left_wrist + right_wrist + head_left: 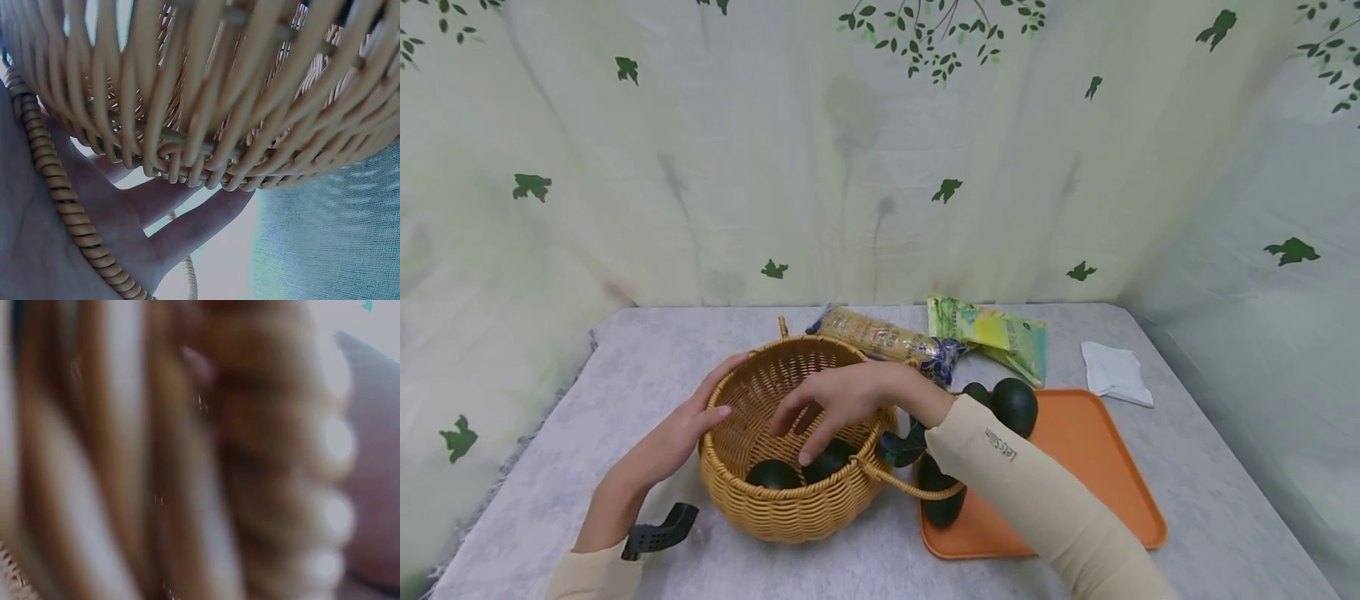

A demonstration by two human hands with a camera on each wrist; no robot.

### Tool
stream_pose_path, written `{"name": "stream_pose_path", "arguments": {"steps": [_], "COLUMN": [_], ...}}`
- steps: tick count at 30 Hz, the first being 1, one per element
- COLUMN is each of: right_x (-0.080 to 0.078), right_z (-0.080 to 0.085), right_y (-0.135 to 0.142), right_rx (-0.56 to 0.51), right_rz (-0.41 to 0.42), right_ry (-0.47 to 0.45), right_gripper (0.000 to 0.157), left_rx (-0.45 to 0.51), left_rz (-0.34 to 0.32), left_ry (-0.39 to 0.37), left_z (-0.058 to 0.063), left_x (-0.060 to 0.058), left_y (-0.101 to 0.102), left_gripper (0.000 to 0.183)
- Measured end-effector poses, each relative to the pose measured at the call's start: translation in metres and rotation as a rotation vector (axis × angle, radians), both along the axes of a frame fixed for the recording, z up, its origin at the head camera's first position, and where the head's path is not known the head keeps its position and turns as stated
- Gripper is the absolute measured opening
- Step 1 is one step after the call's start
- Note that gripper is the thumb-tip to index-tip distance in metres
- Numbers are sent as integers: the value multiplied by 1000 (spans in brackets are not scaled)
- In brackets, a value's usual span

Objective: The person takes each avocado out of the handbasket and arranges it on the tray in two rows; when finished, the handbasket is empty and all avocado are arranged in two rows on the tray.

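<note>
A woven wicker basket (790,508) stands at the centre of the table. My left hand (681,433) grips its left rim, thumb over the edge; in the left wrist view the fingers (200,228) lie along the outside wicker and the wrapped handle (69,200) crosses the palm. Two dark avocados (773,474) (832,460) sit in the basket. My right hand (842,400) reaches in over the right rim with loosely bent fingers, thumb tip beside the right avocado; whether it touches cannot be told. Blurred wicker (187,487) fills the right wrist view.
An orange tray (1090,467) lies right of the basket, with several dark avocados (1015,407) at its left side, partly behind the right sleeve. Behind are a pack of noodles (880,333) and a green-yellow bag (992,329). A white packet (1116,372) lies far right.
</note>
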State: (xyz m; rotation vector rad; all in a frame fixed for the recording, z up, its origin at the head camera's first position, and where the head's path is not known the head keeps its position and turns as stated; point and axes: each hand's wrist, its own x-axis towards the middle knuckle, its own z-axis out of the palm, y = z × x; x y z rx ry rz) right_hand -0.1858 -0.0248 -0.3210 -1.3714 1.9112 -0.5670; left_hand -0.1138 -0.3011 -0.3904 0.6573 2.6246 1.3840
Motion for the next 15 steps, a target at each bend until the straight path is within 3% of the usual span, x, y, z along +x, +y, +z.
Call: {"name": "stream_pose_path", "arguments": {"steps": [9,15], "right_x": [1,-1], "right_z": [-3,-5], "right_y": [-5,-8], "right_rx": [103,110], "right_rz": [61,76], "right_ry": [55,44], "right_gripper": [55,54], "left_rx": [22,15], "left_rz": [-18,-14], "left_ry": [22,25], "left_z": [-3,0], "left_x": [-3,-2], "left_y": [0,-1], "left_gripper": [65,65]}}
